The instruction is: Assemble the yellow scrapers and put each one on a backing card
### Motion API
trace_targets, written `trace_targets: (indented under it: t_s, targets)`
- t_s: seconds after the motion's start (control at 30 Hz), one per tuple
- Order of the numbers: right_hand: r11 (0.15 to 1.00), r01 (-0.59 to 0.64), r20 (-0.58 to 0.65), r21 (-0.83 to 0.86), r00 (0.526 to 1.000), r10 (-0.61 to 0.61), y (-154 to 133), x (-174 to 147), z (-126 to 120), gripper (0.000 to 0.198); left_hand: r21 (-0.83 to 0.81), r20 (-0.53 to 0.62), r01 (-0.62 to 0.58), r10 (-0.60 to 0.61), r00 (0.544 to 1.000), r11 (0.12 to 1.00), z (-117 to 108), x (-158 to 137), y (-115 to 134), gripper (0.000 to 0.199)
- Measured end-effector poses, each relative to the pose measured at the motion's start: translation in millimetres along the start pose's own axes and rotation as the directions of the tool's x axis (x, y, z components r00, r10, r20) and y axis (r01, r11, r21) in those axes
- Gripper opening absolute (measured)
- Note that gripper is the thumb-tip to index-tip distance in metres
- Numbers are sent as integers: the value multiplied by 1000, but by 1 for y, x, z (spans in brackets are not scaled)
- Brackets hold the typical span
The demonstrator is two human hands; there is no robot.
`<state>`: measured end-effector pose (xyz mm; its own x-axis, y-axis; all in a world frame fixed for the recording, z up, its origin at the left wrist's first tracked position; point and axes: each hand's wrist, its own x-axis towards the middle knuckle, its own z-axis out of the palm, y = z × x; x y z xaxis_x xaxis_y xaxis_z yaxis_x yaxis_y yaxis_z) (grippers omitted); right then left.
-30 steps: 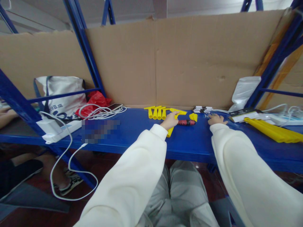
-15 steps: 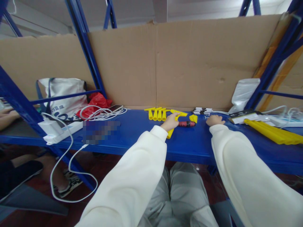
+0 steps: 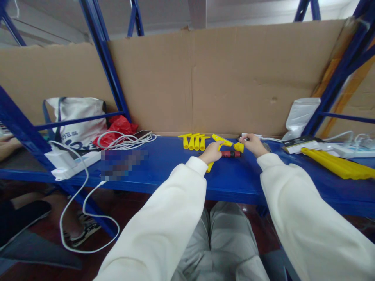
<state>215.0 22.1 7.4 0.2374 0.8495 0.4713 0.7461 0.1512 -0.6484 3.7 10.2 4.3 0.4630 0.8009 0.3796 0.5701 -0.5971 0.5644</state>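
- Gripping a yellow T-shaped piece [image 3: 209, 167], my left hand [image 3: 213, 152] has its fingers closed around the stem; the stem's lower end pokes out below my hand and the crosspiece shows beyond it, all near the middle of the blue tabletop [image 3: 172, 168].
- My right hand [image 3: 253, 144] reaches in at the small black-and-white pieces [image 3: 243, 137] near the back edge, its fingers drawn narrow; I cannot tell whether one is pinched between them.
- Between my hands lies a red-and-black tool [image 3: 231, 154], on its side, with a small yellow part [image 3: 239, 147] just behind its right end.
- To the left of my left hand, four yellow T-shaped pieces [image 3: 194, 143] sit side by side in a row, their round ends toward me.
- Off to my right are long yellow parts [image 3: 336, 164] lying together, with a black-and-white box [image 3: 303, 143] just behind them and a white pouch [image 3: 302, 115] leaning by the blue post.
- Well over to my left: a coiled white cable [image 3: 129, 141], a red plastic bag [image 3: 123, 125] and a white tote bag [image 3: 79, 121].
- Cardboard [image 3: 234, 78] stands upright along the back.
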Motion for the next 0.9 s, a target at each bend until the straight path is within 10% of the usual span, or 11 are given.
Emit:
trace_targets:
  t_s: [0.47, 0.9]
  targets:
    - [984, 155, 90, 90, 983, -163, -23, -11, 21, 10, 151, 30, -126, 123, 992, 981, 7, -2, 3, 63]
    - [921, -122, 149, 371, 986, 71, -35, -23, 22, 9, 159, 33, -131, 128, 991, 979, 5, -3, 3, 62]
